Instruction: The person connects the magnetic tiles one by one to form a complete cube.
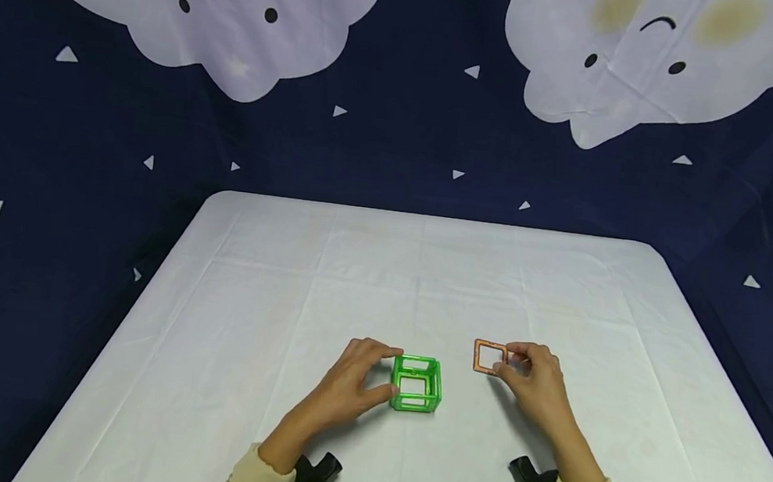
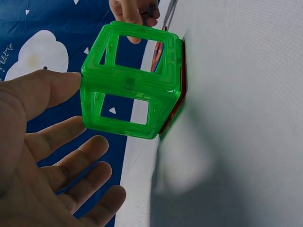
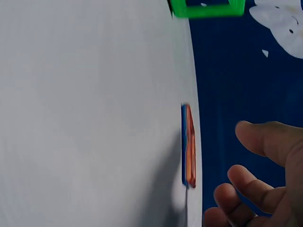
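Observation:
A green cube of magnetic tile frames [image 1: 414, 410] stands in front of my left hand [image 1: 350, 386]. The thumb and index finger of that hand pinch its left side at two upper corners; the other fingers spread loose. In the left wrist view the cube [image 2: 128, 78] has a red base [image 2: 182, 80] close against the table. To its right lies an orange square magnetic tile frame [image 1: 487, 342]. My right hand [image 1: 544, 387] is over its right edge, thumb and index apart. The right wrist view shows blue beneath the orange frame [image 3: 190, 151], with the fingertips [image 3: 246, 132] away from it.
A white cloth covers the table [image 1: 426, 269]. Behind and around it hangs a dark blue cloth [image 1: 395, 155] with white clouds and small triangles. A black wrist mount [image 1: 318, 472] is at the left sleeve, another black mount [image 1: 531, 476] at the right.

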`<state>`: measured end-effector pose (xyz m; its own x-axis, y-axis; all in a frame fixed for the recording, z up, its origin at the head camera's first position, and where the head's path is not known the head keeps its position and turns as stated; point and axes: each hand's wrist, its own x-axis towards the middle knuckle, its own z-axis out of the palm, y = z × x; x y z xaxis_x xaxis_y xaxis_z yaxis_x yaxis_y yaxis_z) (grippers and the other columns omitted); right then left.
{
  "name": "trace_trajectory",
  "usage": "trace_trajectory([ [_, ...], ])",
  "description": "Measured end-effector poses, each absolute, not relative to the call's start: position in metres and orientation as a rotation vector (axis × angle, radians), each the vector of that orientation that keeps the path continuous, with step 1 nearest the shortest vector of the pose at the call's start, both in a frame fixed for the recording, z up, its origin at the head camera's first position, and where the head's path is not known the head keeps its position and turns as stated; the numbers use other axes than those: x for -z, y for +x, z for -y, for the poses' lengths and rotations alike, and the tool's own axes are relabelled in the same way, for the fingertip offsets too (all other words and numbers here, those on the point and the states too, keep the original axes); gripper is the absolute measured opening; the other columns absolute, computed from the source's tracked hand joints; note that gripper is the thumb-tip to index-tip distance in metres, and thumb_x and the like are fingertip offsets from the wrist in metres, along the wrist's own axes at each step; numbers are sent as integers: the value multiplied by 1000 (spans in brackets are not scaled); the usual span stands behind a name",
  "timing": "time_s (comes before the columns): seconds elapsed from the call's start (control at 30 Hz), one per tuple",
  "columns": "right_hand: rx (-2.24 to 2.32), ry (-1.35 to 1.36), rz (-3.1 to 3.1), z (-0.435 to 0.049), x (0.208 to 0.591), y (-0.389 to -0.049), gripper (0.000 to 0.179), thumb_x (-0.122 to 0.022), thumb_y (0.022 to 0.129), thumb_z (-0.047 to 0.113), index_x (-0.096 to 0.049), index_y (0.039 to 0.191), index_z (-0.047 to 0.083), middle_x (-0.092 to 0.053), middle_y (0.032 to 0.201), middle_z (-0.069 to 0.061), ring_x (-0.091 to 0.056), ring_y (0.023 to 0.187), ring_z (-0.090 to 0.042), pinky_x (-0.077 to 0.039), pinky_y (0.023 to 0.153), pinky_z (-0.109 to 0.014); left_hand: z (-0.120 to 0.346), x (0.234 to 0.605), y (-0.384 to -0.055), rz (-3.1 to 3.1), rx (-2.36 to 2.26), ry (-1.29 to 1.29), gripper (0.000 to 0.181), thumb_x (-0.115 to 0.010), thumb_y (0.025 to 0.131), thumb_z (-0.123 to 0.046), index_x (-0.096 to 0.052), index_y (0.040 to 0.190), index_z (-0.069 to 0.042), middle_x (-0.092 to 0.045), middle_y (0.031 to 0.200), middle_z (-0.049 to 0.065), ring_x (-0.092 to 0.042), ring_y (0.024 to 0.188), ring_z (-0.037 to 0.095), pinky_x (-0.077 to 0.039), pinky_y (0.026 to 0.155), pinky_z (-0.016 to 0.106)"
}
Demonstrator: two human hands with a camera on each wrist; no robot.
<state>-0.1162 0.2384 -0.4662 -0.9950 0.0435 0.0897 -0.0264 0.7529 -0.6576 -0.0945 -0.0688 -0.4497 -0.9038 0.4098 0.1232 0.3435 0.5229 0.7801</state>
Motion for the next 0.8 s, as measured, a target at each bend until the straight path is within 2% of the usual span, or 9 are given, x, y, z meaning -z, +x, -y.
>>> trace_trajectory([
  [0.17, -992, 52, 2933, -250, 466, -120, 44, -72, 80, 23, -59, 116, 2, -54, 102, -16, -44, 91, -24, -31, 76, -34, 70, 450, -96, -2671, -1346, 675, 46, -71, 83, -20, -57, 126, -18, -58, 122, 5, -43, 110, 13, -42, 93, 37],
  [0.5, -826, 214, 3007, -263, 467, -129, 53, -75, 77, 26, -56, 121, 3, -55, 101, -15, -45, 88, -24, -32, 72, -32, 70, 451, -97, -2642, -1361, 687, 46, -70, 83, -21, -57, 127, -17, -57, 121, 2, -43, 115, 14, -41, 96, 40],
  [0.8, -762, 344, 3010, -268, 471, -136, 56, -79, 73, 25, -57, 121, 7, -55, 100, -12, -43, 93, -27, -31, 77, -35, 70, 452, -98, -2630, -1366, 673, 46, -70, 83, -22, -57, 127, -17, -57, 122, 4, -42, 115, 14, -41, 95, 40],
])
